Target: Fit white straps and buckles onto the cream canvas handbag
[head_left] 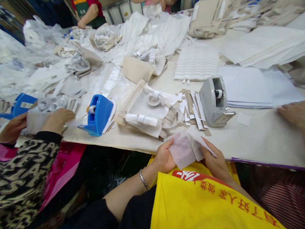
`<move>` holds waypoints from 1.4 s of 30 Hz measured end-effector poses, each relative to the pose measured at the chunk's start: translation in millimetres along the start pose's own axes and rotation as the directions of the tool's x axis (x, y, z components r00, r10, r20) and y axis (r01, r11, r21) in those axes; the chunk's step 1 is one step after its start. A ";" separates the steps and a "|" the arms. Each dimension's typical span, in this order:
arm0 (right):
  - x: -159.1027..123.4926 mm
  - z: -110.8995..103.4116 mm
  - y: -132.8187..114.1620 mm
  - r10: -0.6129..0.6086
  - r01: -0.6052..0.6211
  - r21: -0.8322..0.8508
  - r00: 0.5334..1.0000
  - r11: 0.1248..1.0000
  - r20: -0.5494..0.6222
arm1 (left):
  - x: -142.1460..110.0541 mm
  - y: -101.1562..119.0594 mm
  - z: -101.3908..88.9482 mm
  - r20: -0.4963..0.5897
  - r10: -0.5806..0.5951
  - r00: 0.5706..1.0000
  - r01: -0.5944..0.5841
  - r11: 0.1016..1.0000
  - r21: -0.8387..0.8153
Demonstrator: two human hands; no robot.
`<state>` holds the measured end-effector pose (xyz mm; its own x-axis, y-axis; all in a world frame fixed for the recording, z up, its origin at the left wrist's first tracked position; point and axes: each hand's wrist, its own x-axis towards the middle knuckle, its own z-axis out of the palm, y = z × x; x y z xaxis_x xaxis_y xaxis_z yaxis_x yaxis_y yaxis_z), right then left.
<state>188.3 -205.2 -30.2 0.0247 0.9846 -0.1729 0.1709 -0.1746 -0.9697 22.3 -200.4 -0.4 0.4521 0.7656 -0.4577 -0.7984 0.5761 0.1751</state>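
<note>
At the near edge of the surface (259, 138), just in front of the grey tape dispenser (215, 102), both of the person's hands hold one thin white fabric piece (183, 148). The left hand (164, 157) has its fingers closed on the piece's left edge, thumb on top, and a silver bracelet (144, 179) circles that wrist. The right hand (216, 162) grips the right edge, fingers clamped on the cloth with the forefinger stretched along its upper border. The piece hangs over the surface's edge above a yellow apron (213, 216) with red characters.

Left of the grey tape dispenser lies a cream pouch (149, 110) with white straps and a ring, and a fan of cardboard strips (193, 109) rests between the two, touching the dispenser's base. Further left of the dispenser stands a blue tape dispenser (99, 115). Beyond that, a co-worker's hand (58, 119) in a patterned sleeve rests on a pale cloth bundle. Right of the grey dispenser sits a stack of white sheets (250, 89), and another person's hand (298, 113) lies near its corner. Behind the dispenser, heaps of white and beige fabric cover the far surface, where two more people work.
</note>
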 end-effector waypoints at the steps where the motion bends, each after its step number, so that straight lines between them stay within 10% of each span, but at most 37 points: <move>1: -1.0 -0.4 0.0 -0.053 0.053 -0.066 0.999 0.996 0.002 | -2.2 0.4 3.2 0.013 0.006 1.000 -0.006 1.000 0.005; 7: -4.9 -2.7 -1.7 -0.289 0.322 -0.251 0.944 0.913 0.161 | -8.9 -0.6 17.9 0.037 0.032 0.999 -0.034 0.998 0.049; 14: 4.1 -5.3 -0.5 0.202 -0.203 0.259 0.979 0.945 0.030 | -13.2 -0.4 8.2 -0.030 0.108 0.994 -0.096 0.958 0.272; 19: 34.2 -26.8 -8.0 0.293 -0.298 0.350 0.954 0.888 0.070 | -1.4 24.2 -1.6 -0.100 0.154 0.983 -0.095 0.893 0.440; 23: 51.4 -36.6 -20.2 0.360 -0.499 0.199 0.800 0.843 0.481 | 20.1 27.5 -0.7 -0.150 0.046 0.988 0.046 0.830 0.556; 27: 59.0 -35.6 -19.6 0.384 -0.585 0.175 0.700 0.792 0.602 | 31.4 10.0 -3.3 -0.090 -0.021 0.996 0.068 0.820 0.568; 34: 56.1 -40.9 -3.5 0.401 -0.640 0.269 0.700 0.720 0.591 | 30.0 -14.5 -22.1 -0.200 0.160 0.967 -0.046 0.876 0.479; 42: 36.5 -42.1 4.8 0.353 -0.499 0.160 0.772 0.851 0.528 | 26.3 -20.6 -16.8 -0.178 0.166 0.970 -0.071 0.892 0.446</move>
<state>231.5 -169.9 -33.9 -0.4405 0.6957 -0.5674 -0.0249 -0.6413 -0.7669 44.0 -197.0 -30.7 0.2354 0.7873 -0.5698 -0.5669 0.5875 0.5775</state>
